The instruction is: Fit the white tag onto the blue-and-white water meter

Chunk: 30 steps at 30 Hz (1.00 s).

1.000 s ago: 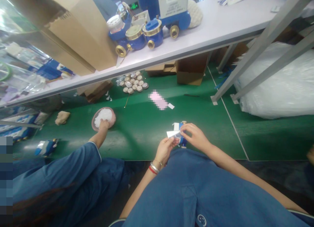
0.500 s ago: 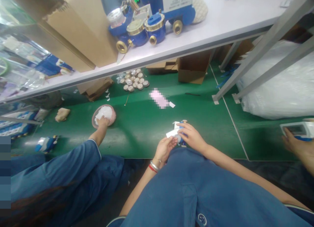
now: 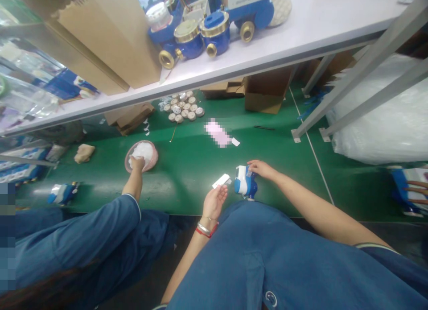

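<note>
A small blue and white water meter (image 3: 244,184) stands on the green belt (image 3: 187,167) close to the near edge. My right hand (image 3: 261,168) rests its fingertips on the meter's top right side. My left hand (image 3: 214,199) is a little left of the meter and pinches a small white paper strip (image 3: 221,181) at its fingertips. The strip is clear of the meter.
A co-worker's hand (image 3: 137,163) on the left reaches into a pink bowl (image 3: 150,155) of white pieces. Round dials (image 3: 183,110) and cardboard boxes (image 3: 265,92) lie farther back. Blue meters (image 3: 200,33) sit on the white shelf above. Another person's fingers (image 3: 416,192) hold a meter at the right edge.
My hands have parted: the left pulled the white strip away to the left, and the meter now stands uncovered with only my right fingertips on it. The person at right drew back.
</note>
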Motion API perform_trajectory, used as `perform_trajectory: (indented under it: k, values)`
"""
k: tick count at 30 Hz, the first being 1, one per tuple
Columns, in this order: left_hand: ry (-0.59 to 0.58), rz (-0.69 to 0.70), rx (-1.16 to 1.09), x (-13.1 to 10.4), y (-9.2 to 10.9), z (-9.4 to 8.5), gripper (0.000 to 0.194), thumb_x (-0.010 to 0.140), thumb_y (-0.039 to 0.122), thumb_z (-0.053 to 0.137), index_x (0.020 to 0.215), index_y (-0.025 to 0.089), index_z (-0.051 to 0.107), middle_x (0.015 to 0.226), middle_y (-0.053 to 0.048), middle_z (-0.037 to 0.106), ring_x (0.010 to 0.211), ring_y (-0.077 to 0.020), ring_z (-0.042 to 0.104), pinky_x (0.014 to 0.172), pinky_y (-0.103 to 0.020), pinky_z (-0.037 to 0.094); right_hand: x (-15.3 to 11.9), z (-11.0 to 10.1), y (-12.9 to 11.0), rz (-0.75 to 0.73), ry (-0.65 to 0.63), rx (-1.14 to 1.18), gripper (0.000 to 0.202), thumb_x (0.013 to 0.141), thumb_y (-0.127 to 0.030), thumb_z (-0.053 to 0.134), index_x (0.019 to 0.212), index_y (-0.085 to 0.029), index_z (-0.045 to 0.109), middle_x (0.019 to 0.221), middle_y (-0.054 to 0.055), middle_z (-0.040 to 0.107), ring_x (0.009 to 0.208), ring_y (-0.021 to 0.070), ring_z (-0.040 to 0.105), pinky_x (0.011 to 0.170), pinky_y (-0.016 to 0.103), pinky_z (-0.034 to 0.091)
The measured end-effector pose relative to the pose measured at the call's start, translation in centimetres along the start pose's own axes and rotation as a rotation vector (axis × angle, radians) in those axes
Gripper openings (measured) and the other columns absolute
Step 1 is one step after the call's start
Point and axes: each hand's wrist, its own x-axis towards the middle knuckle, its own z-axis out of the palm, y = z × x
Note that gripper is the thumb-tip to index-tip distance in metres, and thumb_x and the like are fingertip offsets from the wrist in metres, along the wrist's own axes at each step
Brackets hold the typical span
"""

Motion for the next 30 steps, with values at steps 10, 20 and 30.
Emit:
perform_trajectory:
  k: [10,20,30]
  values:
    - [0.009,-0.02,-0.009,0.3,-0.1,-0.3,0.024,0.073,0.028,0.065,0.09,0.012,0.062,0.09,-0.009,0.066,0.079,-0.0124,0.062,0.076,-0.024,0.047,2.4,0.2,-0.7,-0.019,-0.124,-0.05,0.017,0.074,-0.023,0.054,0.069,-0.015,0.068,0.096,0.005,0.068,0.085,0.016,0.06,0.075,0.022,0.044]
    - [-0.006,-0.015,0.004,0.5,0.7,0.2,0.023,0.073,0.028,0.064,0.089,0.012,0.062,0.089,-0.01,0.067,0.078,-0.0117,0.062,0.075,-0.024,0.048,1.8,-1.2,-2.7,-0.01,-0.125,-0.054,0.02,0.074,-0.029,0.054,0.069,-0.018,0.07,0.082,0.002,0.07,0.079,0.0153,0.06,0.07,0.02,0.044]
    - [-0.004,-0.019,0.001,0.4,0.5,0.3,0.022,0.073,0.027,0.065,0.087,0.011,0.062,0.087,-0.009,0.067,0.076,-0.0114,0.062,0.073,-0.023,0.048,2.4,-0.5,-1.6,-0.01,-0.111,-0.047,0.019,0.072,-0.03,0.056,0.072,-0.017,0.07,0.086,0.003,0.07,0.081,0.0162,0.061,0.074,0.022,0.045]
